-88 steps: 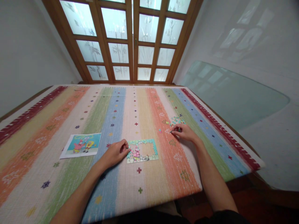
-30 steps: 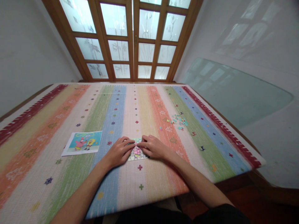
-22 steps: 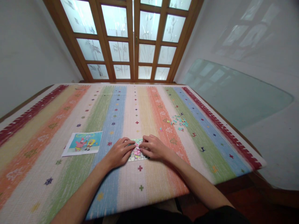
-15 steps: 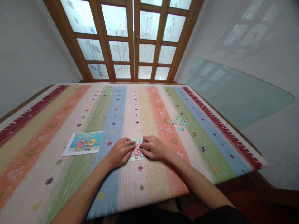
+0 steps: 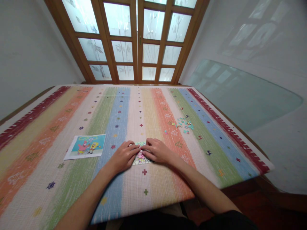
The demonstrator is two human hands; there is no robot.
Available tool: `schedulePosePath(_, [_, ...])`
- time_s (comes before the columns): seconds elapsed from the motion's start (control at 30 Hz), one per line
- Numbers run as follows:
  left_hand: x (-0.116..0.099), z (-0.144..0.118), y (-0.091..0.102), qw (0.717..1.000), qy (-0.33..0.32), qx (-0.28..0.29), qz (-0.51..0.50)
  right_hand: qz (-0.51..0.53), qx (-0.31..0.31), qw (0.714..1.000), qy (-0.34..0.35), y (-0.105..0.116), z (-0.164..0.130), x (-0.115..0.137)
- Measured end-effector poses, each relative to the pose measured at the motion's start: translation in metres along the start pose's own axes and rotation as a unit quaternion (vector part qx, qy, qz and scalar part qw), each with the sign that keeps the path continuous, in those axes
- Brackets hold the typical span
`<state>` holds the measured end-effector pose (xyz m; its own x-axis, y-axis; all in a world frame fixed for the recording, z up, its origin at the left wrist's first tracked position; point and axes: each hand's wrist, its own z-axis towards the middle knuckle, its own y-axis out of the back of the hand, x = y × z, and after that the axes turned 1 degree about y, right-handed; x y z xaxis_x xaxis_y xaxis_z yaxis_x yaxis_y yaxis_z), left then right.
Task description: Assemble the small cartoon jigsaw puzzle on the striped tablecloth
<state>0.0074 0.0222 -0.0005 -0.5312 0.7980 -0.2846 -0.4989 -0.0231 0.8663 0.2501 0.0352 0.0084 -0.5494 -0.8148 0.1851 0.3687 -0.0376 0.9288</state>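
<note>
A partly built cartoon jigsaw puzzle [image 5: 140,158] lies on the striped cloth near the table's front edge. My left hand [image 5: 124,156] rests on its left part, fingers bent and pressing down. My right hand [image 5: 157,152] covers its right part. The fingertips of both hands meet over the puzzle's upper edge. Whether a piece sits under my right fingers is hidden. A small heap of loose puzzle pieces [image 5: 184,123] lies further back to the right.
A printed cartoon picture [image 5: 85,146] lies flat to the left of my hands. The striped tablecloth [image 5: 72,179] covers the whole table. Wooden glazed doors [image 5: 137,41] stand behind it, and a glass sheet [image 5: 240,92] leans against the right wall.
My right hand came back from the loose pieces to the puzzle and now lies over its right part. Over the last second both hands only shifted slightly on the puzzle.
</note>
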Motion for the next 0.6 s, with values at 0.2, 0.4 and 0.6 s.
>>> schedulePosePath(0.2, [-0.0005, -0.0003, -0.0007, 1.0, -0.007, -0.007, 0.01, -0.044, 0.021, 0.999, 0.012, 0.0002, 0.0034, 0.0021])
schedulePosePath(0.4, [0.0034, -0.002, -0.001, 1.0, -0.016, -0.022, 0.013, -0.04, 0.027, 0.999, 0.011, -0.0019, 0.0016, -0.0008])
schedulePosePath(0.6, [0.0073, -0.0027, -0.0032, 0.999, -0.024, -0.029, 0.017, 0.002, 0.017, 1.0, -0.008, -0.0042, 0.0029, -0.0025])
